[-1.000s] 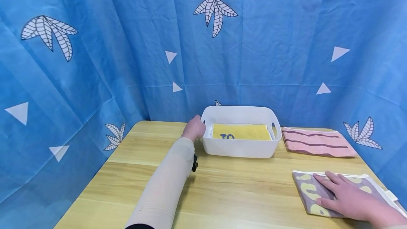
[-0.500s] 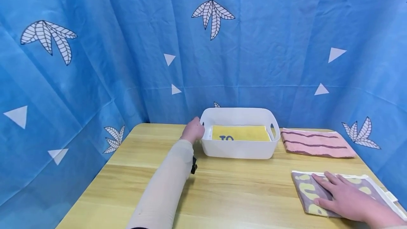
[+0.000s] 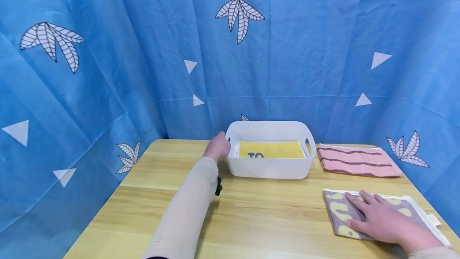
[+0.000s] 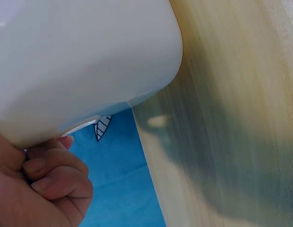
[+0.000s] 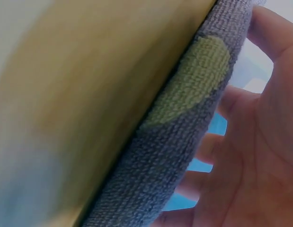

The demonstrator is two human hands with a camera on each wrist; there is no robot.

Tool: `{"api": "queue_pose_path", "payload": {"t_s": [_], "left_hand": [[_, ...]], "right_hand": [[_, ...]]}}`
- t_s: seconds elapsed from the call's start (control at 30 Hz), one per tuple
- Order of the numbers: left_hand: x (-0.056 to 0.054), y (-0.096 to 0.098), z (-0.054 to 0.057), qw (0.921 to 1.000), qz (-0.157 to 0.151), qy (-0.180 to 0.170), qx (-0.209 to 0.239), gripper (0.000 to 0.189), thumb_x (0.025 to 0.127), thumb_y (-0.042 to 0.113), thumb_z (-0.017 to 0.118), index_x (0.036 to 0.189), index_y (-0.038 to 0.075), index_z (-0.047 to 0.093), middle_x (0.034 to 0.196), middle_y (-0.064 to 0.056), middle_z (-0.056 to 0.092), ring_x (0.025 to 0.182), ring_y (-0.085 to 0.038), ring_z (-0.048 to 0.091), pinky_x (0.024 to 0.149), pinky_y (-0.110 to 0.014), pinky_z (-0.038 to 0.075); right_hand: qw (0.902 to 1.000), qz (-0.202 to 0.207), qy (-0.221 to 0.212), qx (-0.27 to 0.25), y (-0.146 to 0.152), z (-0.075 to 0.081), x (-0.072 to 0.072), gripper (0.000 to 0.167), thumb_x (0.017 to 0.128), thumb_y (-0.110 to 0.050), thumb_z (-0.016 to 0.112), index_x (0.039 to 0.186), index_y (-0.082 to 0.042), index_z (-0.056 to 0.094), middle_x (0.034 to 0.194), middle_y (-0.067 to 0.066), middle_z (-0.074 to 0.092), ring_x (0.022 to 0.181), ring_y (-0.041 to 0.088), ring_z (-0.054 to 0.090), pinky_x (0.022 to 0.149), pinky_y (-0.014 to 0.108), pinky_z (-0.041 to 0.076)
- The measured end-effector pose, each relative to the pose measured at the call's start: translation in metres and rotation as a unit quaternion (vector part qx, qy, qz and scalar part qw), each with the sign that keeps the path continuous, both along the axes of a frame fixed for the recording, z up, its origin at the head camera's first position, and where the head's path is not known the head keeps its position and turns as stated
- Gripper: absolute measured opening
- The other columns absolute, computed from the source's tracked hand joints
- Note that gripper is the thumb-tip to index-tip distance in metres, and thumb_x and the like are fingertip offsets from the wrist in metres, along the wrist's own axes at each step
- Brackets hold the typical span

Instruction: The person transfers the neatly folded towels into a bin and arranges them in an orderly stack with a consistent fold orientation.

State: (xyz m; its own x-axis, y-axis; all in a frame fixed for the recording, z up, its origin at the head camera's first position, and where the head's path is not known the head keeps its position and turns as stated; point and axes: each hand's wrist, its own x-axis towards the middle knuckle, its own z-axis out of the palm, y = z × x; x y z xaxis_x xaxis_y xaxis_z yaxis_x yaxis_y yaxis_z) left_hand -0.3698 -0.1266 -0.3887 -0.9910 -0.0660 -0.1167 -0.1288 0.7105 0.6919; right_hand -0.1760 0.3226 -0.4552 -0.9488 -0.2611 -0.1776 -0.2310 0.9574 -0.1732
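Note:
A white plastic basket stands near the back of the table with a folded yellow towel inside it. My left hand grips the basket's left end at its handle opening; in the left wrist view that hand has its fingers curled at the rim of the white wall. At the front right, my right hand rests with spread fingers on a folded grey towel with yellow shapes. Seen from the right wrist, the palm lies over the thick edge of the towel.
A folded pink towel with dark wavy stripes lies to the right of the basket, behind the grey one. Blue printed curtains enclose the wooden table at the back and sides.
In the last half second the grey towel has slid a little to the left and away from me under my right hand. My left hand and the basket have stayed in place.

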Motion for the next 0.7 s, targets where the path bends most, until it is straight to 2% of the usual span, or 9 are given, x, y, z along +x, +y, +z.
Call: {"api": "queue_pose_path", "payload": {"t_s": [0.3, 0.7], "left_hand": [[-0.001, 0.002, -0.001, 0.9999, -0.006, 0.002, -0.016, 0.035, 0.104, 0.017, 0.049, 0.137, 0.006, 0.046, 0.118, -0.014, 0.060, 0.107, -0.031, 0.058, 0.098, -0.052, 0.047], [-0.001, 0.002, 0.000, 0.9999, -0.003, 0.002, -0.016, 0.034, 0.104, 0.017, 0.049, 0.136, 0.006, 0.047, 0.117, -0.014, 0.060, 0.106, -0.031, 0.058, 0.097, -0.053, 0.048]], "right_hand": [[0.9997, -0.004, -0.012, 0.020, -0.027, 0.004, -0.008, 0.095, 0.087, -0.078, 0.051, 0.151, -0.008, 0.046, 0.143, 0.041, 0.038, 0.120, 0.072, 0.036, 0.086, 0.078, 0.037], [0.9998, 0.015, -0.003, 0.011, -0.062, 0.011, -0.015, 0.097, 0.083, -0.081, 0.053, 0.151, -0.012, 0.047, 0.147, 0.035, 0.040, 0.126, 0.065, 0.038, 0.089, 0.077, 0.038]]}}
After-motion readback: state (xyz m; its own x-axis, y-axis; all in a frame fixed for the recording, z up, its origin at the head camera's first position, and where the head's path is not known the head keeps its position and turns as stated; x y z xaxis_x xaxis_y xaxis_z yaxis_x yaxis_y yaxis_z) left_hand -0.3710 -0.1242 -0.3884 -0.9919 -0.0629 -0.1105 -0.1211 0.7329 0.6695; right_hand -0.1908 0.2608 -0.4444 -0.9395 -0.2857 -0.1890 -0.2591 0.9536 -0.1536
